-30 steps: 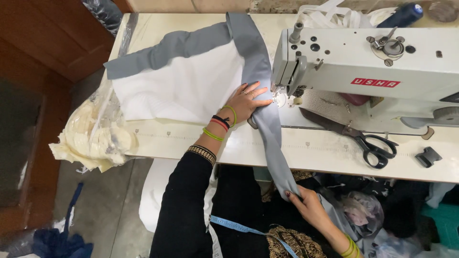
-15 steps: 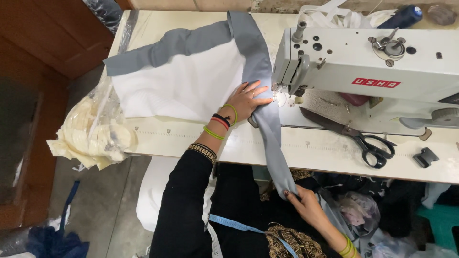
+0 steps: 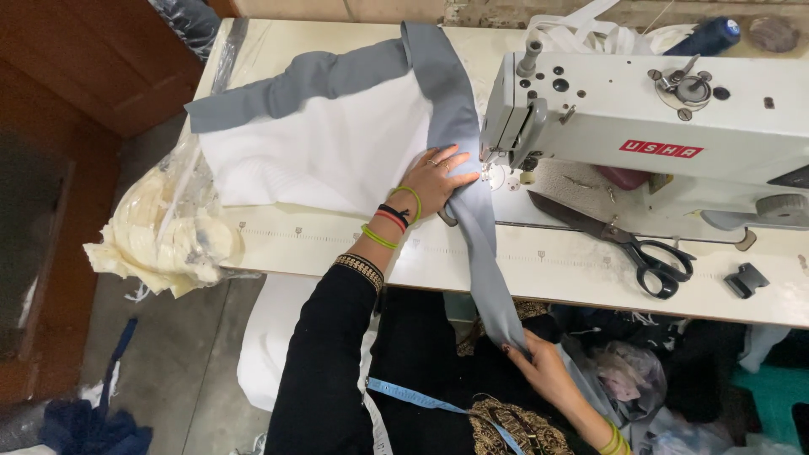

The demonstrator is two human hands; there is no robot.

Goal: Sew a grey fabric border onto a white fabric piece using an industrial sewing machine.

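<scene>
My left hand [image 3: 438, 179] lies flat on the white fabric [image 3: 329, 156] and the grey fabric strip [image 3: 480, 236], just left of the needle of the white sewing machine [image 3: 657, 126]. The grey strip runs from the far side of the table, past the needle, and hangs over the front edge. Below the table edge my right hand [image 3: 539, 366] grips the hanging end of that strip. Coloured bangles sit on both wrists.
Black-handled scissors [image 3: 632, 248] lie on the table [image 3: 573, 278] right of the strip, with a small black clip [image 3: 746, 280] beyond. A plastic bag of cream cloth scraps [image 3: 164, 240] hangs at the left edge. A blue measuring tape [image 3: 430, 403] crosses my lap.
My right hand has shifted slightly along the hanging grey strip below the table. My left hand stays pressed by the needle.
</scene>
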